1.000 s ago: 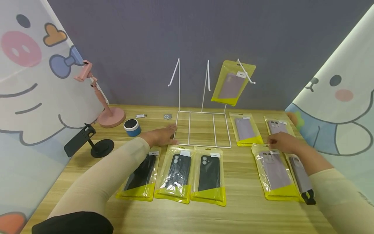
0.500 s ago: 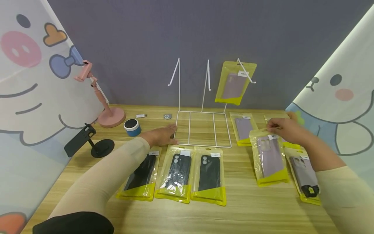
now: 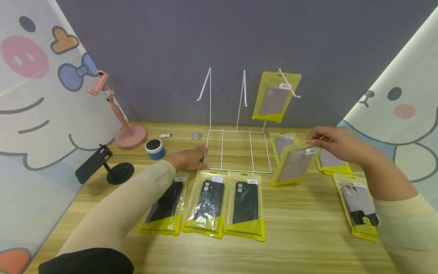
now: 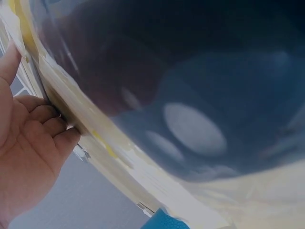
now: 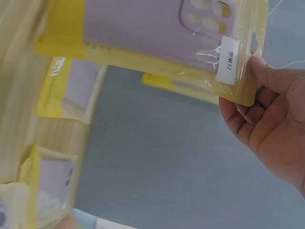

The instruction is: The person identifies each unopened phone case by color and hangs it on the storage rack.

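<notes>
In the head view my right hand (image 3: 337, 144) pinches the top edge of a clear-and-yellow bag holding a lilac phone case (image 3: 295, 164). The bag hangs tilted above the table; in the right wrist view its camera cutout and white label show beside the thumb. My left hand (image 3: 189, 158) rests at the front left corner of a white wire display rack (image 3: 236, 131), fingers and thumb spread along its base. Another bagged lilac case (image 3: 273, 99) hangs on the rack's right hook. The left and middle hooks carry nothing.
Three bagged black cases (image 3: 244, 203) lie before the rack. More bagged lilac cases lie right, including one with a black piece (image 3: 357, 199). A pink stand (image 3: 131, 137), black phone stand (image 3: 119, 173) and blue round jar (image 3: 155, 150) stand left.
My right hand has lifted a bagged lilac case off the right side of the table and brought it left, towards the rack. My left hand has stayed in place.
</notes>
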Tool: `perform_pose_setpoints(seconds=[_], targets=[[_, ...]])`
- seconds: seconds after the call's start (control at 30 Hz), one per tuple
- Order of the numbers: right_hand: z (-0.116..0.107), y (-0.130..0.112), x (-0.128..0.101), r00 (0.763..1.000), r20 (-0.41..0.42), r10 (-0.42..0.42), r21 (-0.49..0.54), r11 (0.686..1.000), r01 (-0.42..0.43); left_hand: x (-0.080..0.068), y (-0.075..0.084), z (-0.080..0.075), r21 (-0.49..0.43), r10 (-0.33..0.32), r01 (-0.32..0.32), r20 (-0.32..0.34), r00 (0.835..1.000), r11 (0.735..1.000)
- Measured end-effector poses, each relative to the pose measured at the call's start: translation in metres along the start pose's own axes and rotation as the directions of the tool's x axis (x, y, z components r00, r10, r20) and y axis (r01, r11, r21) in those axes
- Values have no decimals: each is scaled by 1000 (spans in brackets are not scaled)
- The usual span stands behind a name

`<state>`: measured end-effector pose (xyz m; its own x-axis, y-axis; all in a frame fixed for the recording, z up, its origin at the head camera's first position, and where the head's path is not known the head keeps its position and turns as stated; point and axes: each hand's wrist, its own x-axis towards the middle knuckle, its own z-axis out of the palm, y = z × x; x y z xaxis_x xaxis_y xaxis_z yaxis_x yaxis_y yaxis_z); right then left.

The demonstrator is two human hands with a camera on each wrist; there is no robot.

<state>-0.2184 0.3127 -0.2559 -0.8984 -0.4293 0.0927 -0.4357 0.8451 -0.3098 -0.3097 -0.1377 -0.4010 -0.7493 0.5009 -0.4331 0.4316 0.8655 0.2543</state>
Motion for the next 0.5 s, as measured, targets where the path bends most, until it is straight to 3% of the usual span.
perform_pose_setpoints(seconds=[0.3, 0.5], targets=[[-28, -27, 9, 995, -96, -2, -56, 998, -3, -1, 1, -1, -4, 5, -5, -2, 1000, 1000], [-46, -40, 17, 981, -196, -13, -26, 1000, 8, 0, 0, -1, 0, -2, 2, 2, 1000, 1000]])
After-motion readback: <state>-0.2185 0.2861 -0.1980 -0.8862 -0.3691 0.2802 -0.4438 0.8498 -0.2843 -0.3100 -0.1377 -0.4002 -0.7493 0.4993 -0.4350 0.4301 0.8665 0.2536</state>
